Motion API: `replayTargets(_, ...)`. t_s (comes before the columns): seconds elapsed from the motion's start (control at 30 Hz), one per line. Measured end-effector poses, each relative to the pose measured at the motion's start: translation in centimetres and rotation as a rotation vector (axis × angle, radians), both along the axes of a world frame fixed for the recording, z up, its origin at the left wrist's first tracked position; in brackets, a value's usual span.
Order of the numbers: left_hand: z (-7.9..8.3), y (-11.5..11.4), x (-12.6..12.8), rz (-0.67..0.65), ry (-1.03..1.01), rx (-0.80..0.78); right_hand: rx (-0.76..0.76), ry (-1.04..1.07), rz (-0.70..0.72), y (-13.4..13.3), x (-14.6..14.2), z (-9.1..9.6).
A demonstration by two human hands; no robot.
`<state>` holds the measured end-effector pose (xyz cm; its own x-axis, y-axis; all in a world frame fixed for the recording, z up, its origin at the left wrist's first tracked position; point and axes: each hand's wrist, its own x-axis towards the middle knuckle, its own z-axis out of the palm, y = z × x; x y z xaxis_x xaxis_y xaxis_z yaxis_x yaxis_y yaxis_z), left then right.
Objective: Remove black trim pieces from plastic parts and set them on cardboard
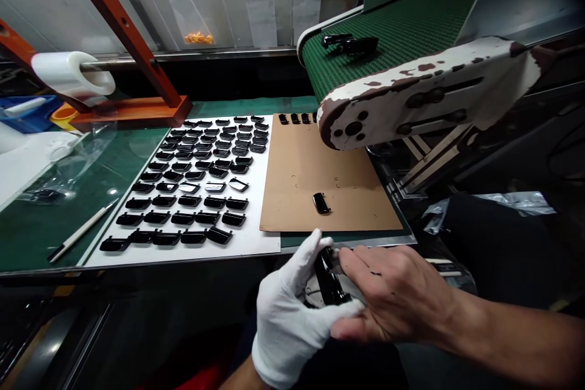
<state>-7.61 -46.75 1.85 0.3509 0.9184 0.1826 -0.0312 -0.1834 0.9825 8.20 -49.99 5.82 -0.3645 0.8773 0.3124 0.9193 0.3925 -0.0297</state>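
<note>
My left hand (292, 317), in a white glove, is closed round a glossy black plastic part (329, 280) just in front of the table edge. My bare right hand (388, 292) grips the same part from the other side, its fingers and thumb at the part's right edge. The fingers cover much of the part. Beyond my hands, a single small black piece (322, 203) lies on the brown cardboard sheet (311, 164). To the left, many similar black pieces (183, 218) are laid out in rows on a white sheet (256, 237).
A green conveyor belt (411, 18) juts in at upper right, with black parts (350, 44) near its end. An orange stand (132, 36) holds a plastic film roll (68, 73) at left. A pen-like tool (82, 230) lies on the green mat (27, 250).
</note>
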Motion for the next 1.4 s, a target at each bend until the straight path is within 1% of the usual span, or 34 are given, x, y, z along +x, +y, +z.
replayTargets(0.2, -0.1, 0.0, 0.0, 0.018, 0.023, 0.015, 0.031, 0.01, 0.016, 0.1, -0.1, -0.1)
replayTargets(0.3, 0.0, 0.0, 0.0, 0.008, 0.011, -0.01, 0.014, 0.022, 0.022, 0.0, 0.0, -0.4)
replayTargets(0.4, 0.0, 0.1, 0.1, 0.0, -0.036, -0.055, -0.012, 0.035, 0.039, -0.2, 0.1, -0.7)
replayTargets(0.5, -0.1, 0.2, 0.3, -0.026, -0.144, -0.121, -0.021, 0.074, 0.056, -0.1, 0.0, -0.9)
replayTargets(0.57, -0.4, 0.4, 0.3, -0.072, -0.255, -0.171, -0.007, 0.139, 0.061, 0.0, -0.3, -1.0)
replayTargets(0.63, -0.6, 0.5, 0.3, -0.107, -0.358, -0.207, 0.038, 0.249, 0.033, 0.1, -0.7, -1.1)
replayTargets(0.7, -0.8, 0.6, 0.2, -0.119, -0.411, -0.234, 0.079, 0.396, -0.024, 0.0, -1.2, -1.3)
replayTargets(0.77, -0.9, 0.7, 0.1, -0.128, -0.438, -0.267, 0.085, 0.538, -0.099, -0.4, -1.8, -1.6)
replayTargets(0.87, -1.1, 0.8, 0.0, -0.159, -0.474, -0.317, -0.005, 0.722, -0.203, -1.2, -2.4, -2.3)
replayTargets(0.97, -1.2, 0.8, 0.0, -0.191, -0.505, -0.351, -0.17, 0.883, -0.249, -1.7, -2.5, -2.8)
replayTargets(1.03, -1.3, 0.7, 0.0, -0.201, -0.503, -0.362, -0.234, 0.918, -0.259, -1.7, -2.3, -2.8)
replayTargets(1.07, -1.3, 0.7, -0.1, -0.203, -0.488, -0.361, -0.24, 0.903, -0.259, -1.6, -2.2, -2.8)
replayTargets(1.13, -1.2, 0.8, -0.2, -0.201, -0.421, -0.328, -0.197, 0.813, -0.245, -1.4, -2.0, -2.5)
replayTargets(1.2, -0.9, 1.0, -0.5, -0.203, -0.311, -0.239, -0.11, 0.674, -0.223, -1.2, -1.8, -2.2)
replayTargets(1.3, -0.1, 1.3, -0.9, -0.196, -0.084, -0.025, 0.009, 0.479, -0.2, -1.0, -1.9, -1.6)
replayTargets(1.4, 0.6, 1.6, -1.3, -0.177, 0.131, 0.167, 0.016, 0.409, -0.183, -0.7, -2.0, -1.1)
